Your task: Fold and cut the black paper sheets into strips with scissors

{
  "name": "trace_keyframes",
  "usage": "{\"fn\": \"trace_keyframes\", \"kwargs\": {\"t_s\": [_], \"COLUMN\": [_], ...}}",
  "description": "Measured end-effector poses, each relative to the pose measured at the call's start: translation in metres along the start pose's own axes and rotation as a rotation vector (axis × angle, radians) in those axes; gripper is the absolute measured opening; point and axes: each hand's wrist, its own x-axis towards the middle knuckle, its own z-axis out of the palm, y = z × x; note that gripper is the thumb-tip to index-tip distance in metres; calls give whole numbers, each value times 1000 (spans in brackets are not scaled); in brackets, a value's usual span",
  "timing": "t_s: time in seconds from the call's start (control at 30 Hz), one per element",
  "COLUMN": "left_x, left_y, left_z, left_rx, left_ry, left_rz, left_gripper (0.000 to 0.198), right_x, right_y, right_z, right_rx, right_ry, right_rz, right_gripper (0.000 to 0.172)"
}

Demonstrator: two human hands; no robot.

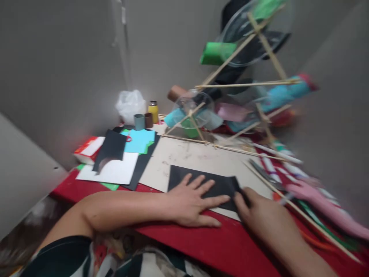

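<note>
A rectangle of black paper lies on the pale board near the table's front edge. My left hand rests flat on it with the fingers spread, pressing down its middle. At the paper's right end, which lifts and curls upward, my right hand pinches the edge between thumb and fingers. The right hand is slightly blurred. Beneath the paper, the pale board shows on the left and behind.
Behind stands a frame of thin wooden sticks with clear discs and coloured paper rolls. Sheets of black, white and blue paper lie at left. A yellow jar and a white plastic bag stand behind them. Sticks and pink material clutter the right.
</note>
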Motion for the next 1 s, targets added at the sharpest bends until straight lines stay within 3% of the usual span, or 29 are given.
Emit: {"fn": "trace_keyframes", "kwargs": {"t_s": [0.07,0.17,0.23,0.3,0.37,0.47,0.63,0.77,1.0], "left_x": [4,11,12,12,11,12,11,-4,-50], "left_y": [-3,-9,-10,-10,-10,-10,-12,-28,-61], "left_z": [2,5,6,7,8,10,7,-1,-12], "left_rx": [3,8,10,13,22,47,49,69,88], "left_ry": [-19,-37,-39,-37,-33,-29,-51,-69,-44], "left_rz": [17,42,48,51,53,66,86,41,-180], "left_gripper": [71,71,70,69,70,68,78,83,83], "right_x": [2,3,-4,-15,-27,-41,-56,-64,-75], "right_y": [-13,-17,-17,-19,-24,-31,-24,-13,-6], "right_z": [-11,-21,-28,-31,-28,-13,1,-2,1], "right_rx": [-156,-228,-210,-164,-116,-94,-122,-142,-162], "right_ry": [-89,-113,-23,121,184,49,-93,-76,-4], "right_rz": [56,119,124,13,-177,-345,-309,-303,-288], "right_gripper": [17,18,18,26,44,60,70,75,76]}}
